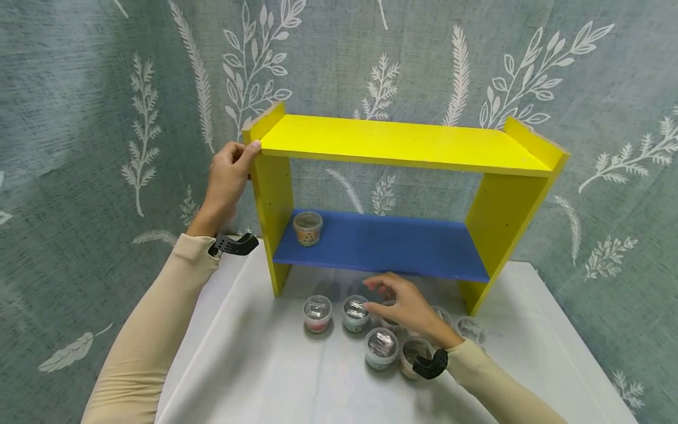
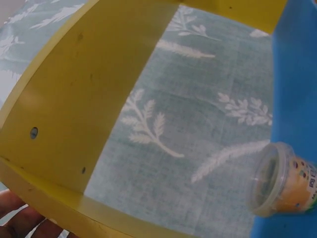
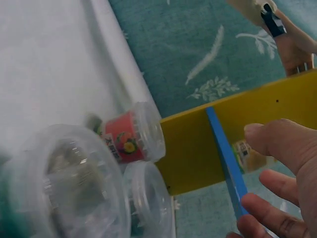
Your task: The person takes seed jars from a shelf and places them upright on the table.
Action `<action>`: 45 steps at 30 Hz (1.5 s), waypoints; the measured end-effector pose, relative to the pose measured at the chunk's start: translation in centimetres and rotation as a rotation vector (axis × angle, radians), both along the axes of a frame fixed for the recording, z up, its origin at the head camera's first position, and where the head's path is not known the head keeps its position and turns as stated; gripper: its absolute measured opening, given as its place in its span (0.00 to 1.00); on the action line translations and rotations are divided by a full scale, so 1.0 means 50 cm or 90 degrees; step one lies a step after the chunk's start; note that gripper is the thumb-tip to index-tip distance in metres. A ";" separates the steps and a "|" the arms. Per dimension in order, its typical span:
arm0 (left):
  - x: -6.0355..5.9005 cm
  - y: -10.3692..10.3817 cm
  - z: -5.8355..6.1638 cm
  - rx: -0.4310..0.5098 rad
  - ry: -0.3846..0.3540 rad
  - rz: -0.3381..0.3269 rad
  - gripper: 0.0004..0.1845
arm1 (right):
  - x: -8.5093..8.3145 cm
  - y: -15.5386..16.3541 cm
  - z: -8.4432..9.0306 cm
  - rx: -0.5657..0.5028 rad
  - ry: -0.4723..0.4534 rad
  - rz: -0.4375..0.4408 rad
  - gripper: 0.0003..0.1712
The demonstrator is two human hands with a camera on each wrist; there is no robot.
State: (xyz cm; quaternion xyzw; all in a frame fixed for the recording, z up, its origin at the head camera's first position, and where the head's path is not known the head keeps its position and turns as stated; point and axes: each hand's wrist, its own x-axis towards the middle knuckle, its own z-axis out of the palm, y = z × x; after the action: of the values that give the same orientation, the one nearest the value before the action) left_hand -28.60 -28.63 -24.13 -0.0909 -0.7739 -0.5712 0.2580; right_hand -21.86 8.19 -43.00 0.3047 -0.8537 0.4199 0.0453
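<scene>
My left hand (image 1: 228,174) grips the left side panel of a yellow shelf unit (image 1: 402,141) near its top, thumb on the front edge; in the left wrist view its fingers (image 2: 22,220) lie along the panel's outside. An orange-labelled plastic tub (image 1: 308,228) stands on the blue shelf board (image 1: 392,241) at its left end. Over the tubs below, my right hand (image 1: 405,303) hovers with parted, slightly bent fingers and nothing between them. Nearest it is a teal tub (image 1: 355,314); a pink tub (image 1: 317,314) stands left of that. Behind the right hand another tub is partly hidden.
A pale tub (image 1: 381,348) and an orange-tinted tub (image 1: 413,356) stand closer to me, with a clear-lidded tub (image 1: 471,331) to the right. All rest on a white tabletop (image 1: 275,365). A green leaf-patterned cloth (image 1: 339,59) hangs behind the unit.
</scene>
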 end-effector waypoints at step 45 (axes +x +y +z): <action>0.005 0.003 0.002 -0.013 -0.004 0.005 0.25 | -0.157 -0.184 0.085 -0.102 -0.143 -0.046 0.47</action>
State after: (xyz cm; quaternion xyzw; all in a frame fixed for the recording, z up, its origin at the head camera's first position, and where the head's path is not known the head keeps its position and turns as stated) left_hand -28.36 -28.48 -24.05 -0.0886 -0.7810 -0.5624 0.2568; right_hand -29.69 -1.02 -38.74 0.2205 -0.8275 0.5163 -0.0114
